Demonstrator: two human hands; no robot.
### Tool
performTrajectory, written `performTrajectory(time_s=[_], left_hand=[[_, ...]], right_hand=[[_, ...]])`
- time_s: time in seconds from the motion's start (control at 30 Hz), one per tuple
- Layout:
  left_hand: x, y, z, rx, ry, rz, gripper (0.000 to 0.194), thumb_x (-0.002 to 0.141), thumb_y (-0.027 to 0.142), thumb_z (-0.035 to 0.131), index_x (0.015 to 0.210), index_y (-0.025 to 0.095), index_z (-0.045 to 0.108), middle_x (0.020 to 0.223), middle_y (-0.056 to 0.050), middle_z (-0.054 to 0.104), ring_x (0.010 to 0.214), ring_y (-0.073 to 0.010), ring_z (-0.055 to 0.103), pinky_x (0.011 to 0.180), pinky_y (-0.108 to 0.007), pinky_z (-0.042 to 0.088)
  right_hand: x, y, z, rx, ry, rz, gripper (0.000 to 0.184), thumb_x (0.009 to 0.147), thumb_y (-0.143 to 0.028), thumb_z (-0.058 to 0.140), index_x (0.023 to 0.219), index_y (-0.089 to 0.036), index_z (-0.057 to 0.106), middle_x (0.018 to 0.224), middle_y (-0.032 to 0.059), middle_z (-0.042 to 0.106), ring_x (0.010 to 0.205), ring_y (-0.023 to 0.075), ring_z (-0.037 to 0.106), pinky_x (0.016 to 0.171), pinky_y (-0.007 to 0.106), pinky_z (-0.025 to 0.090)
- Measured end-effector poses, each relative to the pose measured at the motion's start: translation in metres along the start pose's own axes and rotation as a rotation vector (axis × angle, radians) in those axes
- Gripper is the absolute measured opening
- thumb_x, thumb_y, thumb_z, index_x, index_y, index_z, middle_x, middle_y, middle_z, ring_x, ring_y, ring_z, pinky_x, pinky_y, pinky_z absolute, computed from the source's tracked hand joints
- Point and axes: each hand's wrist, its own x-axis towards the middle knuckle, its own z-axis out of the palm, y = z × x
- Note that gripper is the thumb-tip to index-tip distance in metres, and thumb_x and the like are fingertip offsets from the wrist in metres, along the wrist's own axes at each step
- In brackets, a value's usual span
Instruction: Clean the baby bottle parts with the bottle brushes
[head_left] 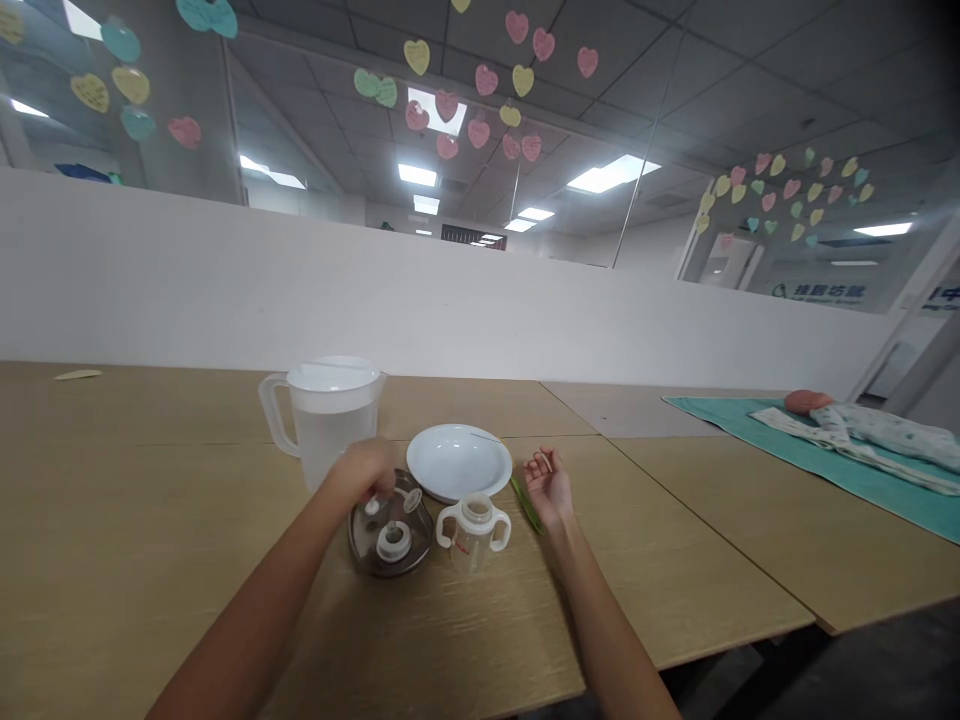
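Observation:
My left hand (367,468) reaches over a dark see-through bowl (367,555), its fingers bent down and closed. Their tips are partly hidden, and I cannot make out what they hold. In the bowl lie a white bottle collar (394,541) and a small clear part (412,500). Just right of the bowl stands a clear baby bottle (472,540) with two white handles and no top. My right hand (549,487) is palm up with loosely curled, parted fingers and nothing in it. Close beside it lies a thin green-handled tool (527,505).
Behind the bowl stands a lidded plastic pitcher (334,410). A white dish (459,462) sits behind the bottle. At the far right, a doll (810,402) in patterned clothes lies on a teal mat (739,425). A white wall (450,310) borders the wooden table (150,540).

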Motion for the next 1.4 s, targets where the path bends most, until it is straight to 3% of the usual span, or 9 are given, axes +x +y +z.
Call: performTrajectory(time_s=[0.1,0.27,0.43,0.53,0.67,0.87,1.13,1.23,1.4], left_hand=[[-0.017,0.011,-0.029,0.203,-0.216,-0.064,0.006,0.047,0.015,0.058,0.046,0.015,0.053,0.042,-0.003,0.054,0.041,-0.0173,0.05,0.043,-0.026,0.039],[-0.035,0.036,-0.051,0.035,-0.227,0.155,0.013,0.067,0.028,0.045,0.066,0.016,0.051,0.062,-0.003,0.061,0.044,-0.0124,0.05,0.042,-0.021,0.037],[-0.025,0.056,-0.027,0.036,0.162,0.424,0.024,0.076,0.03,0.036,0.07,0.016,0.054,0.067,-0.002,0.06,0.06,-0.0142,0.053,0.053,-0.022,0.034],[-0.016,0.063,-0.007,-0.006,0.226,0.459,0.029,0.08,0.028,0.032,0.076,0.017,0.058,0.071,-0.002,0.06,0.065,-0.0146,0.052,0.055,-0.023,0.033],[-0.01,0.066,0.008,-0.148,0.234,0.496,0.034,0.084,0.038,0.034,0.079,0.016,0.059,0.07,-0.001,0.06,0.065,-0.0136,0.052,0.056,-0.022,0.034],[-0.004,0.064,0.017,-0.435,0.174,0.427,0.036,0.082,0.047,0.04,0.086,0.015,0.056,0.047,0.006,0.046,0.041,-0.0086,0.044,0.047,-0.02,0.034],[-0.003,0.066,0.024,-0.796,0.135,0.329,0.037,0.081,0.04,0.047,0.109,0.017,0.041,0.043,0.01,0.046,0.035,-0.0078,0.045,0.041,-0.017,0.037],[-0.005,0.07,0.023,-0.847,0.074,0.291,0.036,0.081,0.044,0.046,0.1,0.013,0.048,0.051,0.001,0.057,0.046,-0.0112,0.055,0.047,-0.02,0.042],[-0.013,0.079,0.016,-0.918,-0.008,0.3,0.035,0.082,0.038,0.044,0.096,0.009,0.059,0.094,-0.013,0.067,0.09,-0.02,0.062,0.077,-0.031,0.047]], right_hand=[[0.001,0.0,-0.001,0.025,0.028,0.011,0.017,0.086,-0.029,0.052,0.072,-0.019,0.053,0.061,-0.0052,0.058,0.053,0.0072,0.056,0.061,0.02,0.051],[0.001,0.0,0.001,0.006,0.057,0.05,0.019,0.087,-0.028,0.048,0.073,-0.018,0.054,0.068,-0.0012,0.06,0.062,0.0086,0.059,0.063,0.02,0.051],[-0.002,-0.003,0.003,0.063,0.118,0.023,0.031,0.093,-0.028,0.036,0.065,-0.018,0.047,0.053,-0.0056,0.05,0.047,0.0065,0.05,0.057,0.018,0.048],[-0.003,-0.006,0.002,0.075,0.095,-0.003,0.039,0.092,-0.033,0.04,0.056,-0.019,0.036,0.044,-0.0095,0.036,0.038,0.0058,0.038,0.051,0.018,0.045],[-0.004,-0.008,0.005,0.082,0.058,0.056,0.042,0.093,-0.035,0.037,0.055,-0.018,0.038,0.044,-0.0089,0.036,0.037,0.0055,0.037,0.047,0.017,0.043],[-0.009,-0.008,0.013,0.03,0.031,0.127,0.032,0.094,-0.038,0.039,0.083,-0.015,0.059,0.073,0.0021,0.061,0.057,0.0074,0.056,0.055,0.017,0.049],[-0.01,-0.006,0.013,0.044,-0.068,0.135,0.027,0.086,-0.04,0.054,0.072,-0.017,0.056,0.069,-0.0018,0.059,0.059,0.0076,0.056,0.054,0.016,0.048],[-0.009,-0.006,0.013,0.049,-0.083,0.135,0.026,0.085,-0.038,0.056,0.071,-0.017,0.056,0.067,-0.0026,0.058,0.058,0.0072,0.055,0.054,0.016,0.048],[-0.01,-0.006,0.014,0.095,-0.077,0.186,0.024,0.089,-0.033,0.05,0.074,-0.015,0.058,0.071,-0.0001,0.061,0.062,0.0082,0.058,0.055,0.017,0.048]])
